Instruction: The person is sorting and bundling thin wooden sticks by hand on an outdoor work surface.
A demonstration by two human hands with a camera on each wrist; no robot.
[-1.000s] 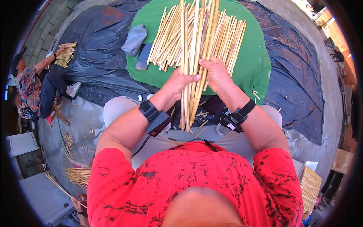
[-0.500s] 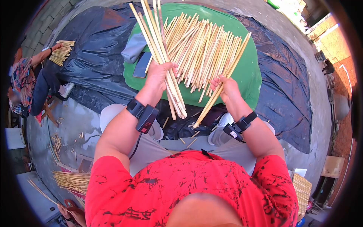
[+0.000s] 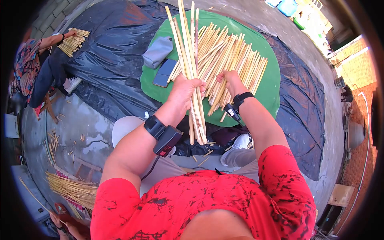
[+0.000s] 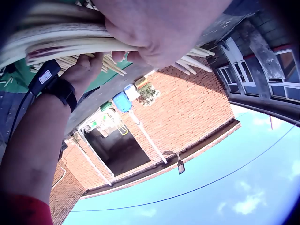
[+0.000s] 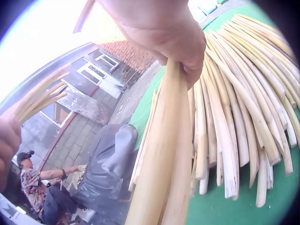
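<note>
Several long, pale yellow sticks stand as a loose upright bundle in my left hand, whose fingers and thumb wrap round them below the middle. My right hand is at the near part of a pile of similar sticks. In the right wrist view its fingers grip a couple of thick sticks, whose near ends point toward the camera. The pile lies side by side on a green cloth. The left wrist view shows the left hand close over its sticks.
Left of the pile lie a grey pouch and a dark phone. A black tarp spreads under the green cloth. Another person sits far left holding short sticks. More sticks lie at lower left.
My hands have parted from working together on one bundle. The right hand has taken a couple of sticks off to the right and now holds them over the pile; the left keeps the rest.
</note>
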